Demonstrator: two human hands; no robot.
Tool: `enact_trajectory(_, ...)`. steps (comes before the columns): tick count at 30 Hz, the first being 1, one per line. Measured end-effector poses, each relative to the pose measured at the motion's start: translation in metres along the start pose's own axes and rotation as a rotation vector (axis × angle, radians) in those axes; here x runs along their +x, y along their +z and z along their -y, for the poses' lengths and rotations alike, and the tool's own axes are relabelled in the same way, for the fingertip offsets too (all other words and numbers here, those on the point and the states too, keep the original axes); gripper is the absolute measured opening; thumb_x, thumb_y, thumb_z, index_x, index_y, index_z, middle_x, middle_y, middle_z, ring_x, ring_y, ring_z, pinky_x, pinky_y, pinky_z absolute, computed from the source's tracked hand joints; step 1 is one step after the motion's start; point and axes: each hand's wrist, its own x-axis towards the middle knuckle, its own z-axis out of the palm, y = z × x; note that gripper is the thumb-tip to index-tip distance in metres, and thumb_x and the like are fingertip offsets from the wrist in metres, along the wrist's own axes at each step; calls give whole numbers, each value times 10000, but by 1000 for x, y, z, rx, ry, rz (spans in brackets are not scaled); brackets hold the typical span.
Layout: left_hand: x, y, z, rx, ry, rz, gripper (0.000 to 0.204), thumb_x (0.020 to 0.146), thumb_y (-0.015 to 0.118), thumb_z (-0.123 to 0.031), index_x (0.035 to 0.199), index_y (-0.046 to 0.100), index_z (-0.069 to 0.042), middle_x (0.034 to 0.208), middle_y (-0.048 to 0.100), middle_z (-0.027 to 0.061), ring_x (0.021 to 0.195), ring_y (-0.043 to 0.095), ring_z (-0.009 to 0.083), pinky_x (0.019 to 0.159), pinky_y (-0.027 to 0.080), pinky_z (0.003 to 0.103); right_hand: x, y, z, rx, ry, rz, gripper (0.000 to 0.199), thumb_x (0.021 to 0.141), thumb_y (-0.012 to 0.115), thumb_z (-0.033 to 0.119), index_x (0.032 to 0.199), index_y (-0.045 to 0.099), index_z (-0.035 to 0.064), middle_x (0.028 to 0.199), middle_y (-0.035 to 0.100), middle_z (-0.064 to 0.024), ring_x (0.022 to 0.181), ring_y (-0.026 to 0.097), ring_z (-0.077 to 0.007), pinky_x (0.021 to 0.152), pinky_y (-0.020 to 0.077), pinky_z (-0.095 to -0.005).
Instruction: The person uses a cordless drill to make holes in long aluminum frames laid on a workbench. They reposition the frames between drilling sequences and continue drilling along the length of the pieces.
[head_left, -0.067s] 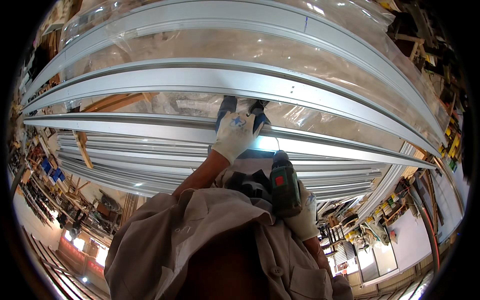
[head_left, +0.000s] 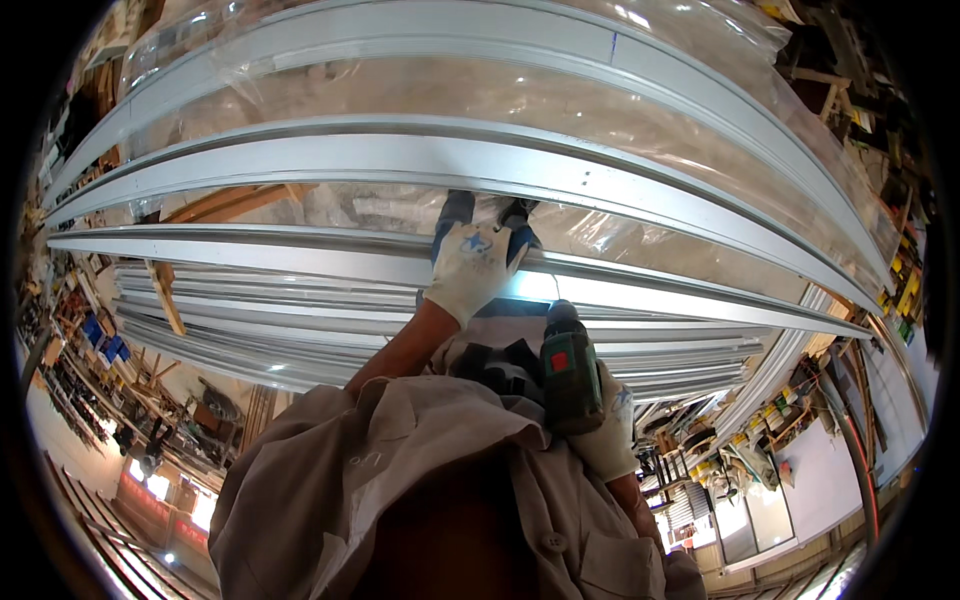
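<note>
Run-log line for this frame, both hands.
left hand: gloved, on long silver profile | right hand: gloved, holding green power drill | drill: pointed toward profile, contact unclear | nearer body: more silver profiles

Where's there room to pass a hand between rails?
One gap: between far rail and middle rail, plastic film showing through. Another: between middle and near rail, right of the left hand. Crowded: below near rail, stacked profiles, drill.
</note>
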Motion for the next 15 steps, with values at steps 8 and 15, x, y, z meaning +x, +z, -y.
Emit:
enact_trajectory(8, -1, -1, 3, 61, 66, -19, 317, 976, 629, -399, 1138, 716, -141, 957, 749, 107, 910, 720, 277, 891, 528, 412, 2, 0, 3, 7, 15, 6, 385, 733, 788, 231, 1027, 627, 42, 799, 677, -211, 770, 667, -451, 642, 511, -483)
enact_trajectory(15, 5, -15, -3, -11, -8, 60, 316, 985, 619, -384, 1131, 718, -122, 899, 738, 97, 859, 716, 265, 846, 538, 399, -1, 1, -8, -24, -2, -3, 387, 740, 787, 219, 1039, 629, 31, 815, 685, -208, 756, 675, -438, 648, 520, -469)
